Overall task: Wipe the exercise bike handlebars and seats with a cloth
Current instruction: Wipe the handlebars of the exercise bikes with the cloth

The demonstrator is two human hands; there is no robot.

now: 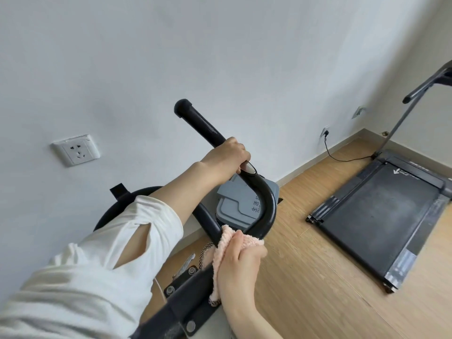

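On up-left-pointing handlebar [203, 126]: left hand [226, 155] grips; right hand [241, 263] holds cloth [250, 241].

The left hand [226, 154] gripped the black handlebar [265, 204] near its silver sensor. The right hand [238, 264] pressed a pink cloth [226, 241] against the bar's lower bend. A treadmill [381, 216] lay on the wood floor [318, 277] to the right.

a white wall socket [74, 150] sits well left of the left hand [226, 155]; a grey bin [238, 206] lies just beneath that hand. a black treadmill [381, 216] rests on wood floor [305, 277], well to its right.
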